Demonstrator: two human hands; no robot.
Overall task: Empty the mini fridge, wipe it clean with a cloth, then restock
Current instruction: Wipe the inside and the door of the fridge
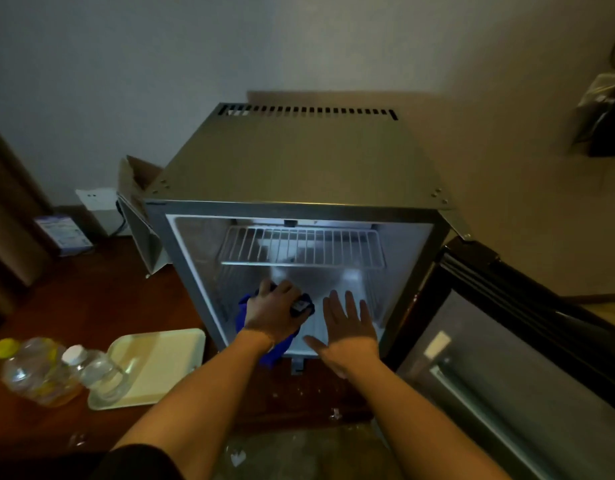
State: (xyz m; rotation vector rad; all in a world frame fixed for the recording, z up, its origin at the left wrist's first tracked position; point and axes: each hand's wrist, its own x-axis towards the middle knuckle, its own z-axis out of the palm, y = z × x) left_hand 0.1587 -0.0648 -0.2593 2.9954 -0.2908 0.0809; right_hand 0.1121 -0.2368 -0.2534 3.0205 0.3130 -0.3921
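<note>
While the mini fridge (299, 161) stands on the desk (91, 299) with its door (507, 341) swung open to the right, the left hand (269, 315) grips a blue cloth (276, 348) against the interior floor. The right hand (347, 327) lies flat beside it, fingers straight, below the wire shelf (301, 245). Two bottles (39, 372) rest by a tray (153, 362) at left.

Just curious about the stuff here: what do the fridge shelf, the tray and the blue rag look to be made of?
The shelf looks like white-coated metal wire, thin parallel bars. The tray seems hard plastic, pale cream, smooth with a moulded rim. The blue cloth under the left hand folds softly, probably microfibre or similar fabric.
</note>
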